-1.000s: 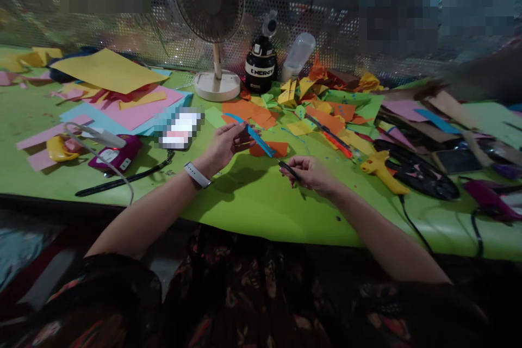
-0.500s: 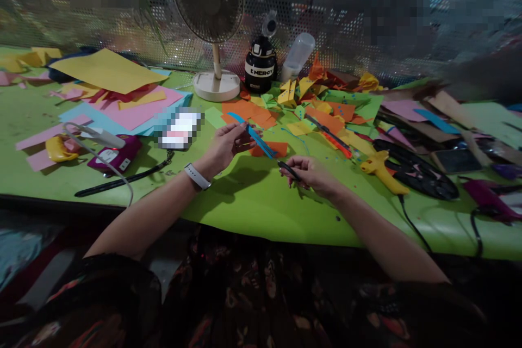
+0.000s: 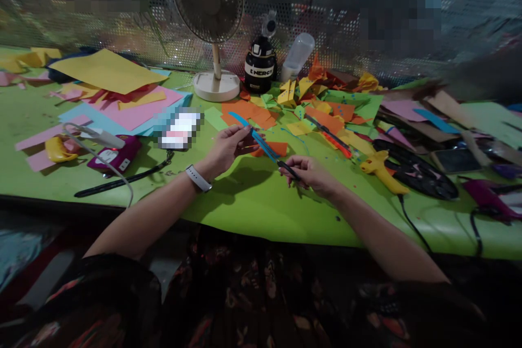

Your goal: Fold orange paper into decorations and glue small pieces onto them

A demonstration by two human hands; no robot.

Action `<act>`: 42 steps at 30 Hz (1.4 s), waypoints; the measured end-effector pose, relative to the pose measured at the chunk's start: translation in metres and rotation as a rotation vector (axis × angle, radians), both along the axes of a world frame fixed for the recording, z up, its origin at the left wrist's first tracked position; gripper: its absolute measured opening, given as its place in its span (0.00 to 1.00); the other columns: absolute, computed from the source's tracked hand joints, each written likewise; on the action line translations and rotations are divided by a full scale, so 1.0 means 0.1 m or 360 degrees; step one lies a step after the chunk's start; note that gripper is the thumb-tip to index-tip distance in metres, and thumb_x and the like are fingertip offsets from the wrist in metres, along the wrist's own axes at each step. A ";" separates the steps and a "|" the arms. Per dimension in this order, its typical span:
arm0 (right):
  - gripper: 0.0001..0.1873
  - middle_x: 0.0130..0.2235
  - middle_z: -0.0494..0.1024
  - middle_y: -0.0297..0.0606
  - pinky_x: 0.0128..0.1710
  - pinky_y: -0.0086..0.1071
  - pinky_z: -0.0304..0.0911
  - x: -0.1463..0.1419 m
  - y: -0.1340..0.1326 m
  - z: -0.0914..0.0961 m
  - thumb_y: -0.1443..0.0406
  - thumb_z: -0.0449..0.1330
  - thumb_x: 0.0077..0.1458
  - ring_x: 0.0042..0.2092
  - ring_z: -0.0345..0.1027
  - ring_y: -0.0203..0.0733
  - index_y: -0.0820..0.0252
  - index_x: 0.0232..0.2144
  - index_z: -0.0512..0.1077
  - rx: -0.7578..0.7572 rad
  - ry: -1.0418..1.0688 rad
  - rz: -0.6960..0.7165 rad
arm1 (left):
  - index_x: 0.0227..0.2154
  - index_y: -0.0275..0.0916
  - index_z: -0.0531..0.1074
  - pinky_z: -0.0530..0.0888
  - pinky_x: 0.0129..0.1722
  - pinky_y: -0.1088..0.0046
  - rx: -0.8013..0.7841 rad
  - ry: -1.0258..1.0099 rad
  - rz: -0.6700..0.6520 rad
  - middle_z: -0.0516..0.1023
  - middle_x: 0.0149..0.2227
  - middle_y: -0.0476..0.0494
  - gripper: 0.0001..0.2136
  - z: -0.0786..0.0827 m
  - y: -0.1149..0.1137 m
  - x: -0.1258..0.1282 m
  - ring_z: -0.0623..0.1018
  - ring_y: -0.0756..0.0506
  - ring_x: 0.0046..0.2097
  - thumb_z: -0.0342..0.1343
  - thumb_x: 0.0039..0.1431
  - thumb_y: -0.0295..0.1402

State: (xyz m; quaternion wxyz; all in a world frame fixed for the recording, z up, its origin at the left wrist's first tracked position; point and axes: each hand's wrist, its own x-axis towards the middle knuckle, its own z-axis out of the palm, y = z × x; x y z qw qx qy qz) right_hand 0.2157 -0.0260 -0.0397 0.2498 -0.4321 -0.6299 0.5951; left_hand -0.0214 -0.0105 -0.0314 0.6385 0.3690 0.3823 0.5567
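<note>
Narrow blue paper strips [image 3: 265, 147] are pinched in my left hand [image 3: 229, 148], above the green table. Their upper ends rise past the fingertips and the lower ends slant down to the right. In my right hand [image 3: 305, 174] is a slim black pen-shaped tool [image 3: 290, 170], gripped between thumb and fingers. Its tip meets or nearly meets the lower end of the strips; contact cannot be made out for sure. Part of the tool is covered by my fingers. An orange paper piece [image 3: 279, 148] lies just behind the strips.
A fan [image 3: 216, 84] and a black bottle [image 3: 260, 68] stand at the back. Coloured paper scraps [image 3: 342, 111] are heaped behind my right hand. A yellow glue gun [image 3: 383, 171] with a cord lies to the right. A phone [image 3: 181, 128] and stacked paper sheets [image 3: 110, 70] are at left.
The lower end of the blue strips has come down slightly to the right, onto or next to the black tool's tip. Both hands keep their grips.
</note>
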 end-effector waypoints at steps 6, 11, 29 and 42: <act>0.23 0.21 0.74 0.31 0.14 0.27 0.42 0.00 -0.01 0.02 0.46 0.69 0.46 0.16 0.51 0.25 0.59 0.28 0.71 0.0010 -0.0039 -0.0015 | 0.34 0.35 0.77 0.80 0.39 0.70 0.0022 -0.0024 -0.0014 0.84 0.35 0.40 0.06 -0.01 0.00 0.00 0.83 0.47 0.36 0.60 0.62 0.33; 0.22 0.22 0.74 0.30 0.14 0.27 0.42 0.01 0.00 0.00 0.47 0.69 0.48 0.17 0.52 0.26 0.59 0.28 0.72 0.0010 -0.0041 0.0003 | 0.32 0.36 0.77 0.79 0.38 0.70 -0.0014 -0.0013 0.0001 0.84 0.36 0.40 0.06 0.01 -0.01 0.01 0.83 0.47 0.35 0.59 0.62 0.32; 0.23 0.20 0.72 0.30 0.14 0.26 0.45 -0.04 -0.03 0.06 0.48 0.73 0.40 0.18 0.57 0.28 0.59 0.25 0.72 -0.0014 -0.0013 -0.0061 | 0.33 0.34 0.76 0.81 0.38 0.71 -0.0039 -0.0081 0.0064 0.84 0.36 0.37 0.06 -0.02 0.05 -0.03 0.84 0.46 0.36 0.60 0.61 0.32; 0.22 0.22 0.75 0.31 0.14 0.27 0.43 0.00 -0.02 0.02 0.47 0.69 0.47 0.15 0.51 0.25 0.59 0.27 0.71 -0.0018 -0.0027 0.0004 | 0.32 0.35 0.77 0.81 0.37 0.72 -0.0014 -0.0099 0.0032 0.84 0.36 0.38 0.06 -0.01 0.02 -0.02 0.83 0.47 0.36 0.59 0.62 0.31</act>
